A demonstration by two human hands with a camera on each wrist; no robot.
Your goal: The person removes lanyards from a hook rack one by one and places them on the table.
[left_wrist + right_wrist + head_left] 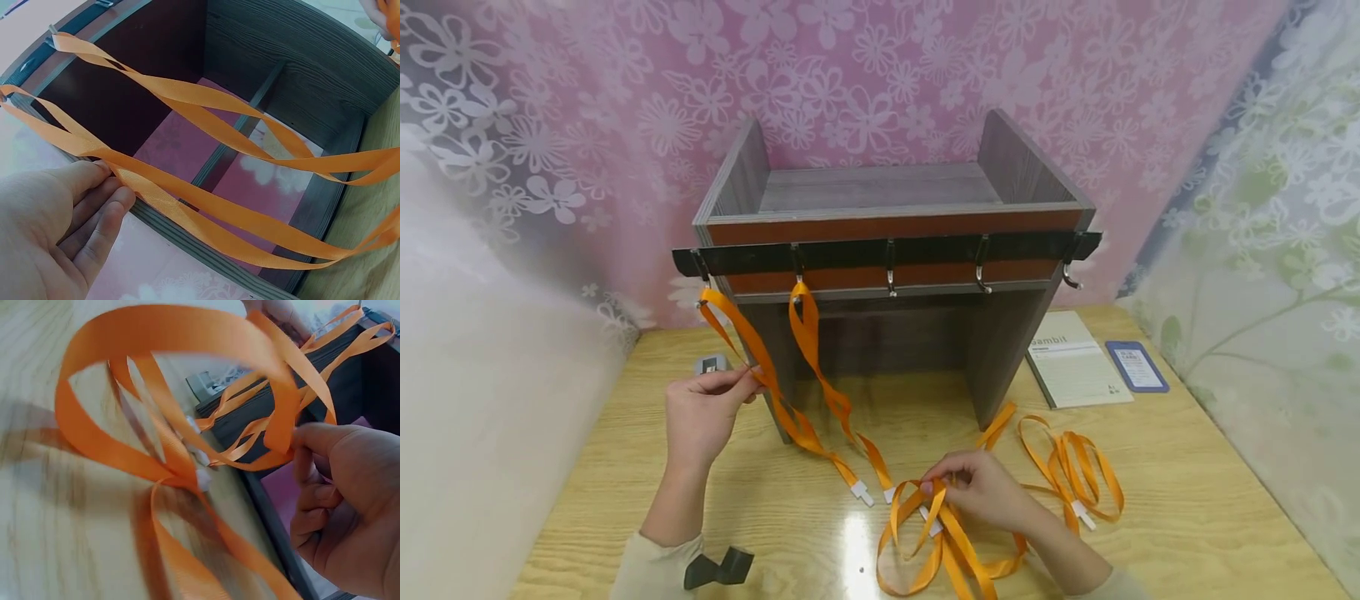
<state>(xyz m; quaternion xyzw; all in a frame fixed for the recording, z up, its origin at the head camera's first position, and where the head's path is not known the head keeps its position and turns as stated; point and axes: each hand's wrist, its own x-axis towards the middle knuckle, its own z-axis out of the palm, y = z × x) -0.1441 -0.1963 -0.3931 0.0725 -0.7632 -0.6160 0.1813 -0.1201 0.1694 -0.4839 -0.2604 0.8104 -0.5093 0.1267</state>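
Observation:
My left hand (703, 412) pinches an orange lanyard (150, 190) that hangs from the leftmost hook of a black rail (850, 256). A second orange lanyard (807, 333) hangs from the hook beside it. White clips (862, 492) end these straps low over the table. In my right hand (988, 492), thumb and forefinger pinch a looped orange lanyard (181, 328) low over the table front, with more of its strap spread below. Another orange lanyard (1112, 483) lies coiled to the right of this hand.
The rail crosses the front of a grey wooden shelf unit (741, 179); its three right hooks (981, 279) hold nothing. A notebook (1078, 367) and a blue card holder (1162, 386) lie at the right. A small grey object (711, 363) sits behind my left hand.

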